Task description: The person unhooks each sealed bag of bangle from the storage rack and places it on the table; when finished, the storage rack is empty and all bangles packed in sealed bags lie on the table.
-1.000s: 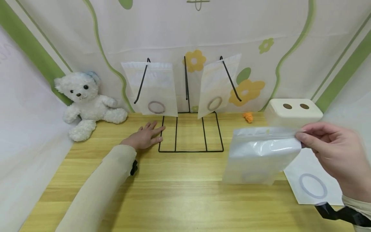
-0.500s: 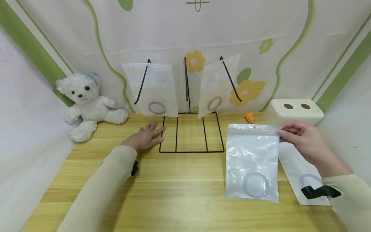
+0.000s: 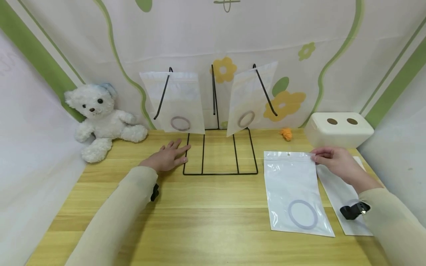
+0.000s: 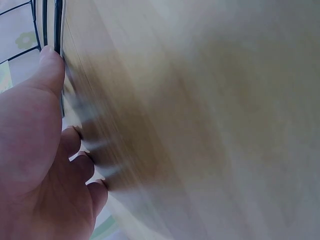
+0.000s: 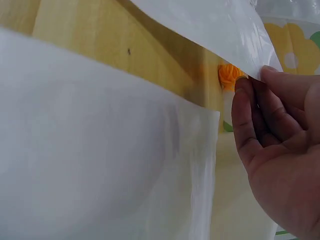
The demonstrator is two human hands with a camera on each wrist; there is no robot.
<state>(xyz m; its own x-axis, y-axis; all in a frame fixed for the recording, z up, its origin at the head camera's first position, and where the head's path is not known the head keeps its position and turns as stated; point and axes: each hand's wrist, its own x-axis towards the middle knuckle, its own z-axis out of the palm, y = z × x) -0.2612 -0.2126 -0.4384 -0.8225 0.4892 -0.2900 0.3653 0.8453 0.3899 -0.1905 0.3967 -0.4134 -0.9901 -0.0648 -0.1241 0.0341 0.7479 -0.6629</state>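
My right hand (image 3: 336,162) pinches the top right corner of a white zip-lock bag (image 3: 279,192) at the right of the table. A pale purple ring (image 3: 290,214) shows inside its lower part. In the right wrist view thumb and fingertips meet on the bag's edge (image 5: 215,30). A second zip-lock bag (image 3: 336,195) lies partly under my right forearm. My left hand (image 3: 164,157) rests on the table with fingers spread, touching the left side of the black wire rack (image 3: 219,173). Two bags with rings hang on the rack's arms, a left bag (image 3: 179,96) and a right bag (image 3: 246,92).
A white teddy bear (image 3: 106,125) sits at the back left of the wooden table (image 3: 199,229). At the back right stands a cream box (image 3: 346,129) with two round holes, near a small orange bundle (image 3: 286,134). A patterned curtain (image 3: 186,33) hangs behind.
My right hand has moved left and lowered the bag, which was lifted and tilted and now lies nearly flat to the table. The left hand stays on the rack.
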